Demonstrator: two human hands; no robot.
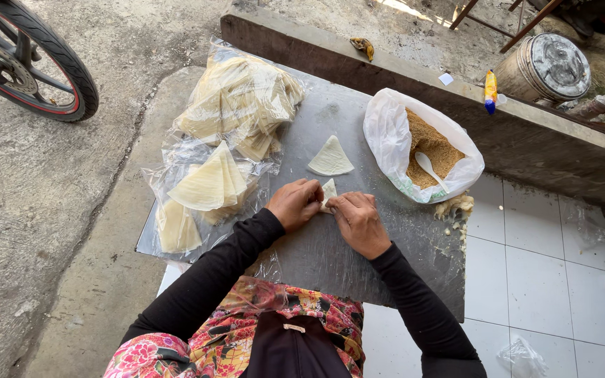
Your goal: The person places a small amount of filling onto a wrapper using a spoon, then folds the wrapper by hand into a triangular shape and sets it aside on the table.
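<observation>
While folding, both hands on wrapper

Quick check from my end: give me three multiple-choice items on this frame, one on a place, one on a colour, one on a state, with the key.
1. Where does the loose triangular wrapper lie?
A. On the grey board, beyond the hands
B. Inside the white bag
C. On the white floor tiles

2. What colour is the spoon in the filling bag?
A. Red
B. White
C. Black

3. What are the left hand and right hand doing?
A. Resting apart, holding nothing
B. Both pinching one small pale wrapper piece between them
C. Both lifting the bag

Key: 1 A, it sits alone on the board above the hands. 2 B, a white spoon lies on the brown crumbs. 3 B, the fingertips of both meet on the piece.
</observation>
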